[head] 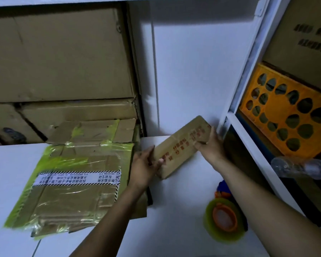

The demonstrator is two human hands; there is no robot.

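Head view shows me both hands clamped on a small cardboard box (182, 145), left hand (145, 166) at its near end, right hand (210, 144) at its far end, above the white table (174, 210).

Red characters on small carton (182, 143), black print on tape strip (78, 179) — both illegible.

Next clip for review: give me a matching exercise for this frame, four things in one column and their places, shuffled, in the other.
Things:
1. small printed box
2. flattened carton
3. orange crate
4. green roll with orange core

Places:
a. on the shelf at the right
b. gripped by the left hand and right hand
c. on the white surface, nearest the camera
d. flat on the white surface, at the left

Pairs: 1-b, 2-d, 3-a, 4-c
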